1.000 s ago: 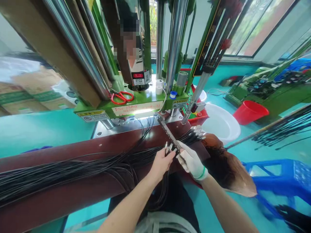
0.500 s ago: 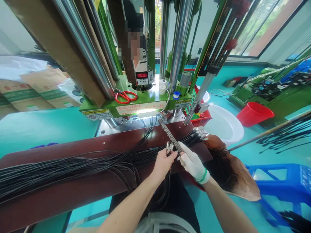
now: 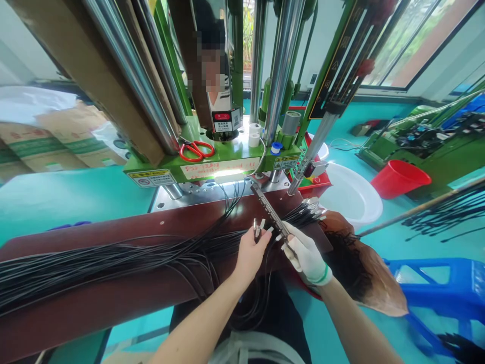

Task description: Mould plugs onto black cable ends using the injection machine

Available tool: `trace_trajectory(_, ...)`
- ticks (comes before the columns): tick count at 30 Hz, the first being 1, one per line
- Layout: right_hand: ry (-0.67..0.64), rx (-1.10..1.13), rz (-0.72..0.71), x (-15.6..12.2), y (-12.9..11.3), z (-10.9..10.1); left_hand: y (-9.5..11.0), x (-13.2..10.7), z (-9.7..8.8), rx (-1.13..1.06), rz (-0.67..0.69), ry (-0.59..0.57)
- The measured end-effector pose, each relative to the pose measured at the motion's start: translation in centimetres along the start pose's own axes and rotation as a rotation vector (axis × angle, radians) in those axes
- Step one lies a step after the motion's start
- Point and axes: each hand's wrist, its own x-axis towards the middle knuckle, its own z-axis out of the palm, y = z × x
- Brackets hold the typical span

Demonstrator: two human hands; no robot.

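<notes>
My bare left hand (image 3: 250, 255) is closed on several cable plugs (image 3: 259, 227), their silvery ends sticking up past the thumb and fingertips. My right hand (image 3: 307, 257), in a white glove with a green cuff band, grips the near end of a long, narrow metal bar (image 3: 270, 210). Small notches or fittings run along that bar, which slants away toward the machine. Under both hands stretches a thick bundle of black cables (image 3: 151, 258) on a brown board (image 3: 125, 308). Silvery plug ends (image 3: 312, 206) lie grouped at the bundle's right end.
A green press (image 3: 151, 167) with steel columns stands ahead, with red-handled scissors (image 3: 197, 151) on its ledge. To the right are a white tub (image 3: 373, 210), a red bucket (image 3: 399, 178) and a blue stool (image 3: 435, 283). Another person is partly visible behind the press.
My left hand has drawn slightly left, away from the bar, with the plugs. My right hand and the bar have shifted a little to the right, widening the gap between the hands.
</notes>
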Motion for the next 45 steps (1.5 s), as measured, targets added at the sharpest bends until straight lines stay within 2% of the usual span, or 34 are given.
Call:
trace_trajectory(10,0.005,-0.029,-0.004,-0.5,-1.1,0.8,-0.6,0.5,-0.1,0.071,0.076,0.008)
trace_trajectory(20,-0.008,-0.124,-0.098,-0.3,0.0,0.7,-0.7,0.5,0.0,0.111,0.109,0.014)
trace_trajectory(25,0.017,-0.041,-0.034,-0.2,-0.5,0.5,0.3,0.5,-0.8,0.195,0.202,0.019)
trace_trajectory(29,0.007,-0.029,0.022,0.0,-0.4,-0.3,0.8,0.5,-1.4,0.093,0.194,0.094)
trace_trajectory(31,-0.027,-0.031,0.038,0.1,-0.2,-0.7,0.8,0.5,-1.5,0.11,0.199,0.056)
trace_trajectory(34,-0.071,-0.042,0.024,0.1,-0.4,-0.9,0.7,0.5,-1.3,0.248,0.225,-0.07)
trace_trajectory(36,-0.098,-0.063,0.013,0.0,-0.6,-0.9,0.6,0.6,-1.2,0.312,0.235,-0.106)
trace_trajectory(45,-0.17,-0.11,0.005,0.0,-1.2,-1.0,0.5,1.0,-1.6,0.307,0.204,-0.095)
